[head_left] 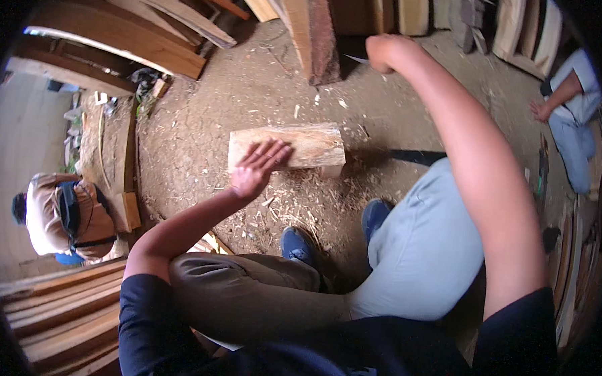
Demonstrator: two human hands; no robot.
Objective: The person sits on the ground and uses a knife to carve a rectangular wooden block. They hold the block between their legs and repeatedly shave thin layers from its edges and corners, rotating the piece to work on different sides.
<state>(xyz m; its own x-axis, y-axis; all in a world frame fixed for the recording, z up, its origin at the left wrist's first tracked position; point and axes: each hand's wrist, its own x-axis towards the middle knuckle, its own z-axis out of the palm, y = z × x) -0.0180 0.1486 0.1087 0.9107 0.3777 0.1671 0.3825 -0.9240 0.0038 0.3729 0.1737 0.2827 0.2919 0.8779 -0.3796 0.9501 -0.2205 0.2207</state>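
Observation:
My left hand point(260, 166) lies with its fingers stretched out flat on a short, pale wooden block point(313, 140). The block sits low over the dirt floor in front of my feet, its top rough and streaked with brown. My right hand point(385, 52) is raised to the far right of the block, apart from it, with the fingers closed in a fist. A thin pale sliver point(356, 59) shows beside that fist; whether it belongs to something held I cannot tell.
Wood chips litter the dirt floor point(203, 130). An upright timber post point(311, 40) stands beyond the block. Planks point(106, 28) lean at the far left, and more boards point(67, 312) lie at the near left. One person point(71, 211) is at the left, another point(573, 112) at the right.

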